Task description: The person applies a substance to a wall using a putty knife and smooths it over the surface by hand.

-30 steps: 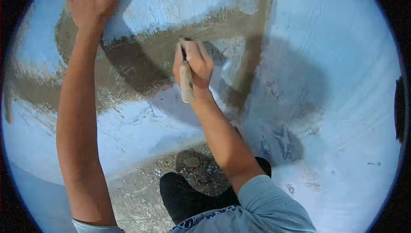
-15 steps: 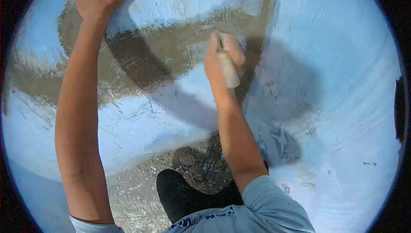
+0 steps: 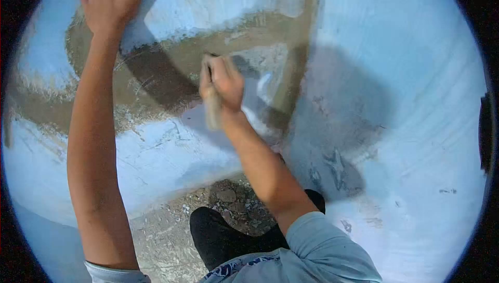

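Note:
My left hand rests with spread fingers on the upper left of the pale blue wall. My right hand is closed around the light handle of a tool, near the middle of the view. The tool's dark front end shows just past my fingers, against a band of grey-brown plaster; the rest of its head is hidden. The band runs across the wall and joins an upright strip of the same colour.
Below the wall, rubble and flakes lie on the rough ground, beside my dark-clad legs. A dark object stands at the far right edge. Shadows of my arms and head fall on the wall.
My right hand has moved left and slightly down with the tool, uncovering a pale patch beside the upright strip. My left hand stays on the wall; the view has shifted a little.

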The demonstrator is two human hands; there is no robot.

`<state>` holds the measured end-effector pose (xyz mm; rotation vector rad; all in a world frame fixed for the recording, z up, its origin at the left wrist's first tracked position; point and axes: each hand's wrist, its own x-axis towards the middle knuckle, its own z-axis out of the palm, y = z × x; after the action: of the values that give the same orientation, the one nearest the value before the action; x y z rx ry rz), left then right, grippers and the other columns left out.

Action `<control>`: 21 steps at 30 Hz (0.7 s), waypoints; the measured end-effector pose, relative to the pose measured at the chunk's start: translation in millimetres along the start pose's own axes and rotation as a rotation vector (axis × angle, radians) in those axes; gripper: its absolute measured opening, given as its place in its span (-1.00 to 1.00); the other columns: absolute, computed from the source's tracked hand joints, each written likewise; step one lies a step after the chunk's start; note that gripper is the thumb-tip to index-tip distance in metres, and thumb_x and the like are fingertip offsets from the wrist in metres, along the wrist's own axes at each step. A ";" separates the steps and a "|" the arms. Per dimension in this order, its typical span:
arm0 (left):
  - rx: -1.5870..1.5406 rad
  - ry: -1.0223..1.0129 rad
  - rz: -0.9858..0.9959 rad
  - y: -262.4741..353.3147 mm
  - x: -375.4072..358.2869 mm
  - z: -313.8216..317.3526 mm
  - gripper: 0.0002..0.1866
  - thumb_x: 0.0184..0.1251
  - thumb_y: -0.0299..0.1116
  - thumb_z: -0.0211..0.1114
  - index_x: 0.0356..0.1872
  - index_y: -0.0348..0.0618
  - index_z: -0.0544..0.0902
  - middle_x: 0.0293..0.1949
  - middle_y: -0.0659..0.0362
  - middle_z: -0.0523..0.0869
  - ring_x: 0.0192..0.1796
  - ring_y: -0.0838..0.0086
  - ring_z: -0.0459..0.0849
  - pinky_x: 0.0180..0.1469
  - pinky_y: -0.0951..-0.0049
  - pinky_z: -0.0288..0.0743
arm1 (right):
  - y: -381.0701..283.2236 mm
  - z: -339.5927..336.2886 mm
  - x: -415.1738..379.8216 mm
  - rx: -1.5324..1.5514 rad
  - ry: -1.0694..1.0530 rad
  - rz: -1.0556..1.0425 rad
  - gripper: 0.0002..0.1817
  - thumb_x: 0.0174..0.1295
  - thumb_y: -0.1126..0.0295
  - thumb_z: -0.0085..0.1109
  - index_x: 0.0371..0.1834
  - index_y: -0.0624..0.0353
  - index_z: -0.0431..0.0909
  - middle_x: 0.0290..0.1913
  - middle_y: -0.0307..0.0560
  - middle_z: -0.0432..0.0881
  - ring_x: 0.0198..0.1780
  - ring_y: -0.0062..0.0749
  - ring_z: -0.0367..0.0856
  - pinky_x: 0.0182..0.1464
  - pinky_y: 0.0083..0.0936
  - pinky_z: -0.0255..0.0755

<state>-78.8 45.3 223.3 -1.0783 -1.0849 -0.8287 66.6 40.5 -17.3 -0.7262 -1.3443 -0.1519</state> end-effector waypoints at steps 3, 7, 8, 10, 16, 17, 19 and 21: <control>0.020 -0.030 -0.023 2.5 3.4 -3.5 -0.30 0.61 0.18 0.00 0.69 0.27 0.22 0.72 0.17 0.13 0.74 0.10 0.01 0.71 -0.10 -0.24 | 3.4 -1.9 6.6 0.018 -0.046 -0.009 -0.88 0.34 0.48 0.31 -0.10 0.14 0.66 -0.21 0.07 0.70 -0.23 0.04 0.74 -0.15 -0.23 0.63; 0.018 -0.038 -0.025 -0.1 2.7 -0.4 -0.29 0.60 0.17 0.02 0.68 0.26 0.24 0.71 0.16 0.15 0.73 0.09 0.02 0.71 -0.09 -0.24 | 47.3 -45.5 46.4 -0.019 0.099 0.288 -0.92 0.35 0.39 0.30 -0.19 0.13 0.66 -0.28 0.03 0.67 -0.25 0.02 0.72 -0.18 -0.18 0.63; 0.009 -0.051 -0.038 2.0 4.2 -3.6 -0.30 0.60 0.17 0.02 0.68 0.25 0.24 0.71 0.16 0.15 0.73 0.09 0.02 0.71 -0.09 -0.24 | 53.8 -47.7 52.3 -0.043 0.153 0.375 -0.94 0.35 0.40 0.30 -0.22 0.13 0.65 -0.29 0.02 0.67 -0.26 -0.01 0.73 -0.19 -0.19 0.62; 0.003 -0.055 -0.037 2.3 3.6 -3.0 -0.30 0.60 0.16 0.02 0.68 0.25 0.25 0.71 0.16 0.15 0.73 0.09 0.03 0.71 -0.09 -0.24 | 46.5 -47.1 52.2 -0.224 0.204 0.179 -0.95 0.33 0.42 0.30 -0.22 0.12 0.65 -0.30 0.01 0.67 -0.25 -0.02 0.73 -0.19 -0.19 0.62; -0.004 0.000 0.004 -2.8 1.9 3.3 -0.30 0.60 0.16 0.02 0.67 0.23 0.25 0.71 0.15 0.16 0.73 0.07 0.04 0.71 -0.11 -0.23 | 32.3 -44.5 28.3 -0.033 -0.096 0.040 -0.90 0.28 0.46 0.33 -0.17 0.10 0.65 -0.28 0.03 0.70 -0.24 0.04 0.74 -0.17 -0.25 0.62; 0.001 -0.008 0.002 -2.7 2.1 2.4 -0.30 0.60 0.16 0.03 0.67 0.22 0.26 0.71 0.15 0.16 0.73 0.06 0.04 0.71 -0.11 -0.23 | 51.2 -54.3 35.6 -0.074 0.001 0.113 -0.89 0.28 0.46 0.33 -0.15 0.10 0.65 -0.27 0.04 0.70 -0.23 0.04 0.74 -0.16 -0.24 0.63; 0.013 -0.008 -0.009 -1.9 2.7 2.8 -0.30 0.61 0.15 0.03 0.67 0.22 0.26 0.71 0.14 0.15 0.73 0.05 0.04 0.71 -0.11 -0.23 | 89.4 -65.8 56.0 -0.155 0.194 0.255 -0.86 0.29 0.45 0.32 -0.11 0.11 0.66 -0.26 0.07 0.71 -0.22 0.06 0.74 -0.15 -0.22 0.64; 0.018 -0.001 -0.020 1.0 2.7 4.5 -0.30 0.61 0.15 0.03 0.67 0.21 0.25 0.71 0.14 0.15 0.72 0.04 0.04 0.71 -0.11 -0.23 | 74.5 -54.1 42.2 -0.159 0.182 0.068 -0.86 0.32 0.44 0.31 -0.09 0.13 0.66 -0.26 0.06 0.72 -0.21 0.05 0.75 -0.13 -0.19 0.64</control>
<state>-78.3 49.9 226.0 -1.0540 -1.1041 -0.8328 159.2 80.8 -9.9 -0.8696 -1.1412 -0.2668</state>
